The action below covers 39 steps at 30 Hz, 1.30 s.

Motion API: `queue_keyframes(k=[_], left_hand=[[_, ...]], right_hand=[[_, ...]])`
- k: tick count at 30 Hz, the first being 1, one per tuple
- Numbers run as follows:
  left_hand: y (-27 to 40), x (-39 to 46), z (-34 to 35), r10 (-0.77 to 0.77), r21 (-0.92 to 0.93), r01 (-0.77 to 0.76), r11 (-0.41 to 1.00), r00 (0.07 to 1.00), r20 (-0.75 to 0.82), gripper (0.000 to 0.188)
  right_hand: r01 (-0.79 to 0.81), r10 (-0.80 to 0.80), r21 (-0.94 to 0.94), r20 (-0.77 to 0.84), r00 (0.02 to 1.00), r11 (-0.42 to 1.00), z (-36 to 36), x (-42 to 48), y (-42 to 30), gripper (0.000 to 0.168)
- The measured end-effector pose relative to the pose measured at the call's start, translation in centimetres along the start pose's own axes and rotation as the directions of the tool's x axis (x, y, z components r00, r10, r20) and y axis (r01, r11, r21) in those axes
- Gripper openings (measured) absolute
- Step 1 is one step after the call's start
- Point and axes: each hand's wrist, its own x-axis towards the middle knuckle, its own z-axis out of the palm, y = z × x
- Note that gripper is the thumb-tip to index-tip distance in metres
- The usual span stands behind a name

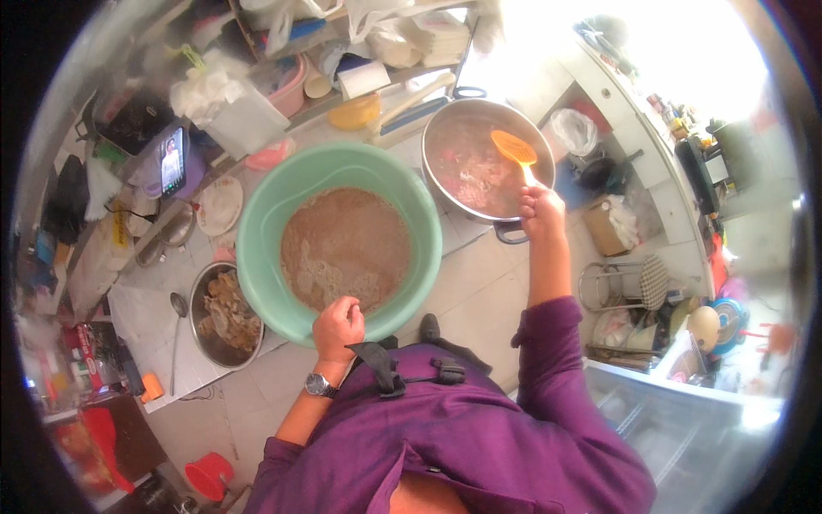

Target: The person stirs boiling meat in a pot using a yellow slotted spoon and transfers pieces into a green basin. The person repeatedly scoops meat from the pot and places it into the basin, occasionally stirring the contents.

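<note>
My right hand [541, 207] grips the handle of an orange slotted spoon [514, 148], whose perforated head is over a large steel pot [429, 168]. In the pot lie pieces of pinkish meat [478, 183] in cloudy liquid. My left hand [338, 327], fingers curled and with nothing visible in it, is at the near rim of a big green plastic basin [257, 283] of brownish, foamy liquid [350, 244]. Left of the basin, a steel bowl [196, 334] holds brownish pieces of food [230, 311].
A metal ladle [178, 307] lies left of the steel bowl. Behind it are a stained plate [219, 204] and a lit phone [172, 162] standing upright. A yellow bowl [355, 112] sits behind the basin. A checked stool [653, 281] and cardboard box [610, 226] stand at right.
</note>
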Motion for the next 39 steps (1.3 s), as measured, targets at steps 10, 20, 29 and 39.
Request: queue_keyframes(k=[10,20,29,39], left_hand=[[0.0,0.0,0.2,-0.005,0.013,0.005,1.000,1.000,-0.021,0.009],[0.0,0.1,0.1,-0.014,-0.001,0.014,1.000,1.000,-0.008,0.010],[-0.8,-0.1,0.3,0.002,0.003,-0.002,1.000,1.000,-0.012,0.007],[-0.3,0.0,0.1,-0.005,-0.019,0.005,1.000,1.000,-0.004,0.007]], right_hand=[[0.128,-0.156,-0.345,-0.055,0.986,0.930,3.5,0.4,-0.8,0.040],[0.208,-0.243,-0.531,0.004,0.970,0.821,5.1,2.6,0.8,0.039],[0.314,-0.390,-0.727,0.069,0.918,0.610,7.6,2.6,2.5,0.042],[0.371,-0.359,-0.770,0.198,0.912,0.518,7.4,2.4,3.2,0.048]])
